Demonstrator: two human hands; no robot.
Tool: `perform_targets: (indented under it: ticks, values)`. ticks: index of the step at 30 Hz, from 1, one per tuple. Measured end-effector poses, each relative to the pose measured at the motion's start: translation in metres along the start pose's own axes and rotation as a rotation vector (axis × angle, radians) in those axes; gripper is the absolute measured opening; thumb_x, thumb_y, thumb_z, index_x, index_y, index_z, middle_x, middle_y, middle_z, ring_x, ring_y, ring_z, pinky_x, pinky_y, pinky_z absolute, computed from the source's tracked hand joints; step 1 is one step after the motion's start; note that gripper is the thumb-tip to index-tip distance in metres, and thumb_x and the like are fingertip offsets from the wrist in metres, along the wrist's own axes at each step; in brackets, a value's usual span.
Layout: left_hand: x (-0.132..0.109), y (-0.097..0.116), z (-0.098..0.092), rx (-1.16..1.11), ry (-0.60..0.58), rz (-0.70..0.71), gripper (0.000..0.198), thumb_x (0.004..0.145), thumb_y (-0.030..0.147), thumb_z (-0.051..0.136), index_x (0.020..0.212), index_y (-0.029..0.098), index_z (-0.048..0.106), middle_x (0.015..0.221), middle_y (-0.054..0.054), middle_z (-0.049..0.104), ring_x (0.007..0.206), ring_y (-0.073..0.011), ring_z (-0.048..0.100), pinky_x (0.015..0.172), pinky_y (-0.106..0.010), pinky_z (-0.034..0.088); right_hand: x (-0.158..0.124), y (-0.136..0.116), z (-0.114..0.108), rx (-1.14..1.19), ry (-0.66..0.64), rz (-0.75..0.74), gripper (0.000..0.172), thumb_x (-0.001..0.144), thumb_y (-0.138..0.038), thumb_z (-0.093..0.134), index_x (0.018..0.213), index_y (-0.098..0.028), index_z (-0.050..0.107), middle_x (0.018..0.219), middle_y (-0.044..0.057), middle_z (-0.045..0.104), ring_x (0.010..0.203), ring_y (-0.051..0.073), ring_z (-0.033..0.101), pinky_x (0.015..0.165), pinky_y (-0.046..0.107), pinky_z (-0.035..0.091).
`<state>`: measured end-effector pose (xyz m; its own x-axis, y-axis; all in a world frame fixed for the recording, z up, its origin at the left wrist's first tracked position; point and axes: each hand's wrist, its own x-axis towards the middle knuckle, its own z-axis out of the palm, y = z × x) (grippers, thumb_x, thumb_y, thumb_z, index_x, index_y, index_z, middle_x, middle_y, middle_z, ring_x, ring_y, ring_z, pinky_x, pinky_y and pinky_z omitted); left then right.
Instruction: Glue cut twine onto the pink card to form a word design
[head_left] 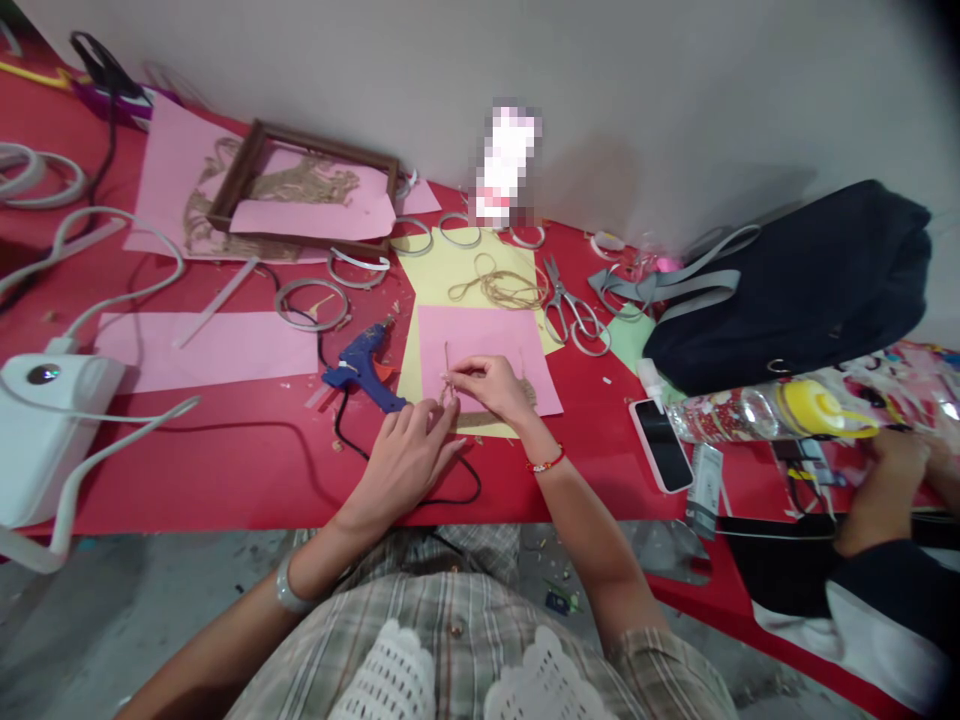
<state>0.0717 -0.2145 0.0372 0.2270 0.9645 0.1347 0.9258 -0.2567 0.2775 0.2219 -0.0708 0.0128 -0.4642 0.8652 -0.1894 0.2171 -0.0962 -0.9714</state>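
Note:
A pink paper sheet [480, 330] lies over yellow paper [427, 268] with thin pieces of tan twine [447, 355] on it. My right hand [491, 385] pinches a bit of this twine between thumb and fingertips. Beside it my left hand [405, 445] rests low over the sheet's near left corner, its fingers stretched out and its fingertips at the twine. Fine detail at the fingertips is too small to make out. Just left of the sheet lies a blue glue gun [361, 368]. A loose coil of twine [510, 288] and metal scissors [574, 310] lie beyond my hands.
On the red table [247, 470] are a brown frame [322, 140] with twine figures, tape rings [311, 303], a white power box [56, 430] with cables, a phone [661, 445], a yellow-capped bottle [750, 412] and a dark bag [795, 290]. Another person's arm [885, 490] rests at right.

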Motion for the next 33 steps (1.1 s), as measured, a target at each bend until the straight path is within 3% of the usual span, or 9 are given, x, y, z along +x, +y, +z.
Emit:
perform_targets:
  ticks: [12, 20, 33]
  values:
    - [0.0026, 0.0026, -0.0033, 0.072, -0.031, 0.019, 0.059, 0.108, 0.053, 0.043, 0.154, 0.017, 0.054, 0.127, -0.018, 0.066, 0.105, -0.0308, 0.061, 0.088, -0.041, 0.046, 0.0001, -0.0003, -0.0020, -0.034, 0.001, -0.028, 0.020, 0.075, -0.034, 0.083, 0.085, -0.017, 0.080, 0.084, 0.006, 0.080, 0.081, 0.019, 0.072, 0.076, 0.030, 0.055]
    - [0.0012, 0.0021, -0.0016, 0.083, -0.020, 0.022, 0.060, 0.108, 0.053, 0.045, 0.153, 0.015, 0.056, 0.125, -0.018, 0.066, 0.106, -0.0312, 0.062, 0.089, -0.041, 0.046, 0.0016, 0.0025, -0.0010, 0.029, -0.013, -0.018, 0.021, 0.074, -0.035, 0.083, 0.085, -0.017, 0.079, 0.083, 0.005, 0.079, 0.078, 0.019, 0.072, 0.074, 0.030, 0.056]
    - [0.0035, 0.0036, -0.0012, 0.065, -0.035, -0.008, 0.064, 0.107, 0.054, 0.046, 0.155, 0.012, 0.051, 0.127, -0.021, 0.065, 0.106, -0.0324, 0.063, 0.088, -0.041, 0.045, 0.0007, 0.0021, 0.0002, -0.057, -0.014, -0.055, 0.012, 0.080, -0.029, 0.081, 0.085, -0.018, 0.079, 0.085, 0.004, 0.079, 0.082, 0.019, 0.072, 0.075, 0.029, 0.055]
